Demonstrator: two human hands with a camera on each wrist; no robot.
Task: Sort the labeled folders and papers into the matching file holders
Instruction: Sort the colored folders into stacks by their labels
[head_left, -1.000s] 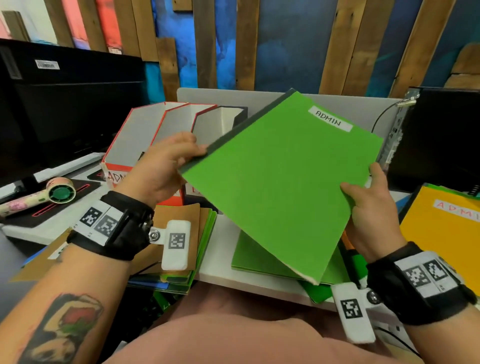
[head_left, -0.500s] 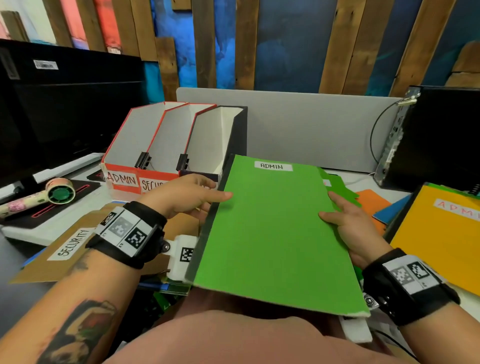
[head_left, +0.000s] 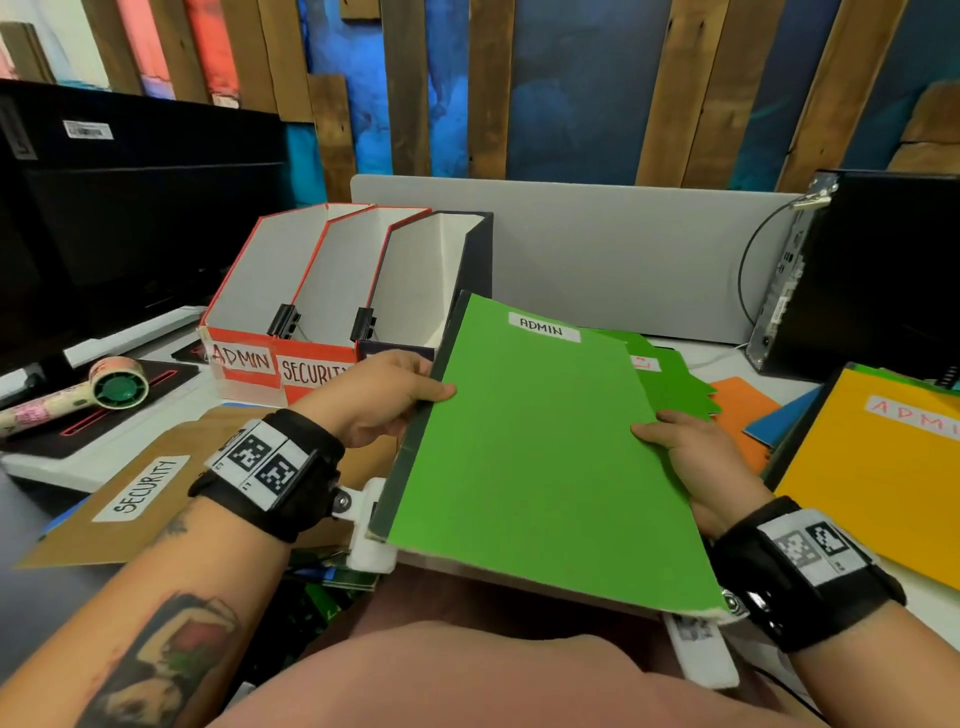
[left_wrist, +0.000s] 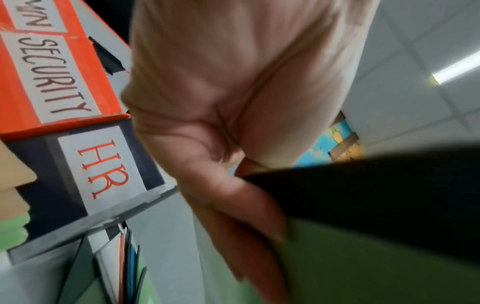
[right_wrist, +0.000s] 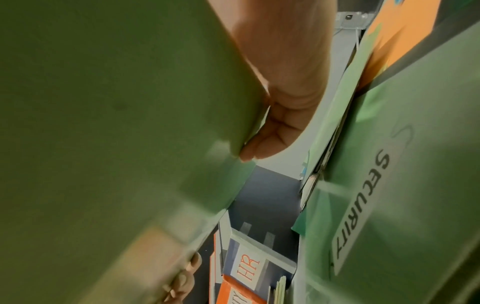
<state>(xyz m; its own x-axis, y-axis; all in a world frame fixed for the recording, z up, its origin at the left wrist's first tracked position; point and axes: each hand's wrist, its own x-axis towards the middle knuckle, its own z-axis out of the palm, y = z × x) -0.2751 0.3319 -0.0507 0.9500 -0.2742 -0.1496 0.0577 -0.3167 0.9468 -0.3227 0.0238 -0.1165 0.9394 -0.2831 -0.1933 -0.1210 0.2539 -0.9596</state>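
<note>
At frame centre in the head view, the flat green card folder with a black spine and white ADMIN label (head_left: 540, 447) is held above the counter (head_left: 727, 358). The left hand (head_left: 379, 400) pinches its spine edge; the right hand (head_left: 696, 462) grasps its right edge. Three cardboard file holders (head_left: 311, 312) stand upper left, ADMIN leftmost.
</note>
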